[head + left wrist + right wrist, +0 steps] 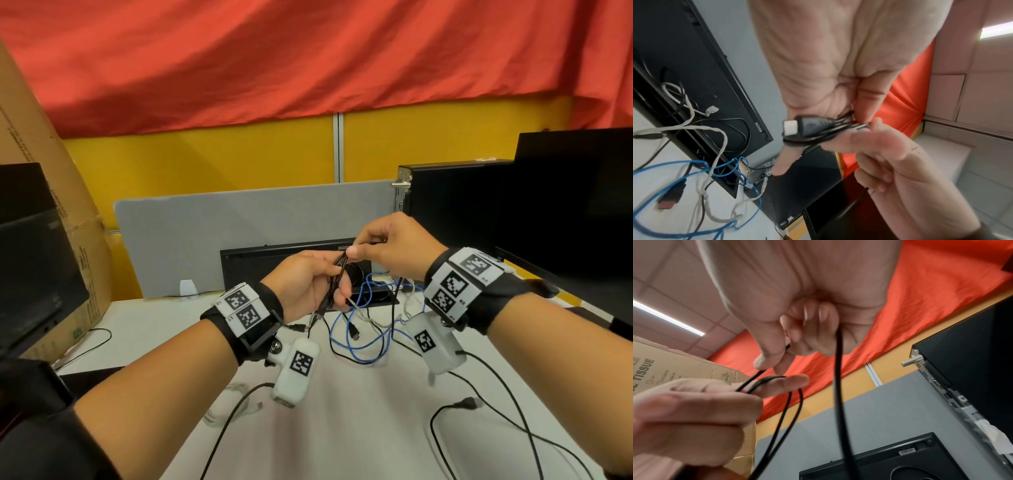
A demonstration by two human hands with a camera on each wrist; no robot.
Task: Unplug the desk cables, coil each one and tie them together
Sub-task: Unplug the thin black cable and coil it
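Both hands are raised above the white surface [342,428], close together. Left hand [308,284] grips a bundle of folded black cable [337,277], loops gathered between thumb and fingers; in the left wrist view an HDMI-type plug [799,125] of the bundle lies across the fingers. Right hand [394,250] pinches a strand of the same black cable between thumb and forefinger at the top of the bundle, remaining fingers curled in; another length of it hangs down from that hand in the right wrist view. Below and just beyond the hands, loose on the surface: a blue network cable [359,346] tangled with a white-grey cable [394,322] and thin black leads. Behind the hands, an open black cable tray [291,260] and a grey divider panel [222,233]. Right of the right hand, a black desktop computer case [455,198]; left of the left hand, a cardboard box [51,171] and a dark monitor [30,267].
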